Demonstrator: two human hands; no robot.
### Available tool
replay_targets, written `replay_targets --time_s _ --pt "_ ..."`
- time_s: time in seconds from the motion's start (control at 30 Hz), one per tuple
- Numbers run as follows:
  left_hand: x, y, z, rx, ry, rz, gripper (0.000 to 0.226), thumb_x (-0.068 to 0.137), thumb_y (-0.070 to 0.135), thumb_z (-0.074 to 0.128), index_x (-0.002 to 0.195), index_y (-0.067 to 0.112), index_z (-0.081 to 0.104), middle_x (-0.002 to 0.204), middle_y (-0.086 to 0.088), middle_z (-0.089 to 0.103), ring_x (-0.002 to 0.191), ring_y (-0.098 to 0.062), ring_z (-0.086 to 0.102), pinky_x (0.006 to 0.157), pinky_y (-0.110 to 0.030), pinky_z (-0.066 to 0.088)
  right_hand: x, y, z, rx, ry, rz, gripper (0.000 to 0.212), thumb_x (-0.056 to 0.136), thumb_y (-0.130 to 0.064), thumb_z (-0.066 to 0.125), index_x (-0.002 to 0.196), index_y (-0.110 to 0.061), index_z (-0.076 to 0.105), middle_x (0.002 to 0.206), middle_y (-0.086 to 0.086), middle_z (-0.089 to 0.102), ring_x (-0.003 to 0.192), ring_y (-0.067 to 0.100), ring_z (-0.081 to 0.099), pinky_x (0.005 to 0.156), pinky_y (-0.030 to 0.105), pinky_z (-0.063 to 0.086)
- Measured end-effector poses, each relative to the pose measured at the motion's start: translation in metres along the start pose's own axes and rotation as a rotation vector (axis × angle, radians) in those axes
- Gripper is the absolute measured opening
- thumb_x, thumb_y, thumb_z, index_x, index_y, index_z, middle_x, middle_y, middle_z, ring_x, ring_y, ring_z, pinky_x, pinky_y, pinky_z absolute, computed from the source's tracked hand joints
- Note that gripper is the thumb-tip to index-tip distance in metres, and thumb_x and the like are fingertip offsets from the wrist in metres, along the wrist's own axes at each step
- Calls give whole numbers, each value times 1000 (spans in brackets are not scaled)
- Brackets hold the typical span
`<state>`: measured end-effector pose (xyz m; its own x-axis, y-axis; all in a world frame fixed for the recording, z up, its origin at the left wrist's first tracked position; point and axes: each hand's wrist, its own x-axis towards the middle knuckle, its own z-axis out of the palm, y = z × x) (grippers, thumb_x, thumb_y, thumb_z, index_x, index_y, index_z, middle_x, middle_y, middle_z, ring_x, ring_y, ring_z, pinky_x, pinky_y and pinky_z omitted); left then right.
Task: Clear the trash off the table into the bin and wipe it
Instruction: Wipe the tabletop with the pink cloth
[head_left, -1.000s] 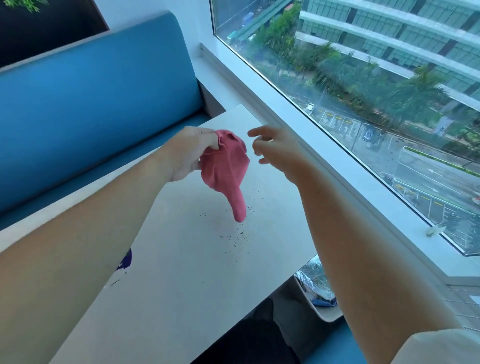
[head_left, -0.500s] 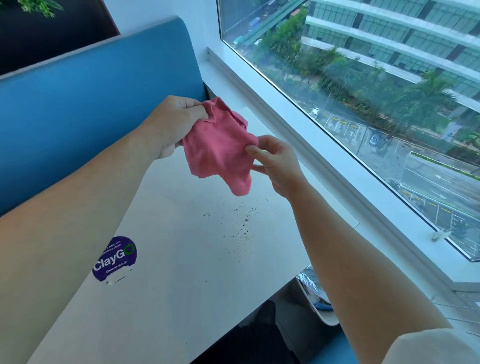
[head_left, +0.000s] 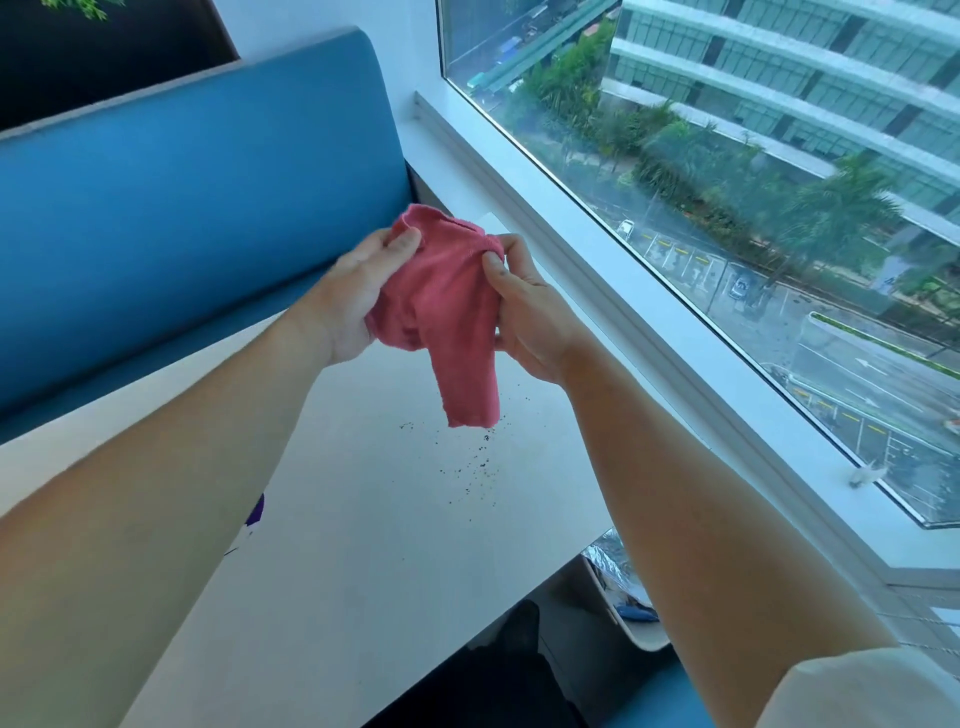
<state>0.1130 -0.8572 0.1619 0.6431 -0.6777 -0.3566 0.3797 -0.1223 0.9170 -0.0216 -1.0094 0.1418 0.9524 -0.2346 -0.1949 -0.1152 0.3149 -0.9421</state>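
A second ago only the left hand (head_left: 358, 291) had the pink cloth (head_left: 441, 312), and the right hand (head_left: 530, 317) hung apart from it with loose fingers. Half a second ago the right hand pinched the cloth's lower edge. Now both hands meet at the cloth's top edge, closer together than before. The left fingers (head_left: 405, 244) are curled round the bunched upper left part, thumb on top. The right fingers (head_left: 493, 270) pinch the upper right corner, thumb pressed on the fabric. The cloth is held in the air above the far half of the counter (head_left: 363, 545), and a narrow tail of it hangs down between the wrists without touching the surface.

Dark crumbs (head_left: 478, 462) lie scattered on the counter just below and near the tail's tip, where they lay before. The purple sticker (head_left: 255, 509), plain to see half a second ago, is now almost wholly hidden by the left forearm.

A blue padded bench back (head_left: 208, 208) stands behind the counter. On the right a white sill (head_left: 571, 270) runs under a big window (head_left: 727, 234). Below the counter's near right corner is a white-rimmed bin (head_left: 644, 642) with crinkled foil in it, partly covered by the right forearm and the counter's edge. A pale sleeve (head_left: 857, 691) shows at the bottom right.
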Motion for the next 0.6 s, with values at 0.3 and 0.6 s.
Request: replay_targets --time_s 0.3,0.6 --pt "-13 -34 -8 -42 -252 -218 108 80 18 83 159 48 15 138 -3 66 120 -21 67 96 -35 52 3 3 -13 183 70 21 12 108 -36 45 112 -25 49 105 7 55 103 26 53 107 72 33" --pt "-16 -40 1 121 89 -39 58 81 8 83 134 27 67 103 -1 75 76 -14 67 66 -25 52 -1 5 -38 -319 120 52 85 86 10 55 146 -44 28 97 24 66 77 26 66 69 41 57"
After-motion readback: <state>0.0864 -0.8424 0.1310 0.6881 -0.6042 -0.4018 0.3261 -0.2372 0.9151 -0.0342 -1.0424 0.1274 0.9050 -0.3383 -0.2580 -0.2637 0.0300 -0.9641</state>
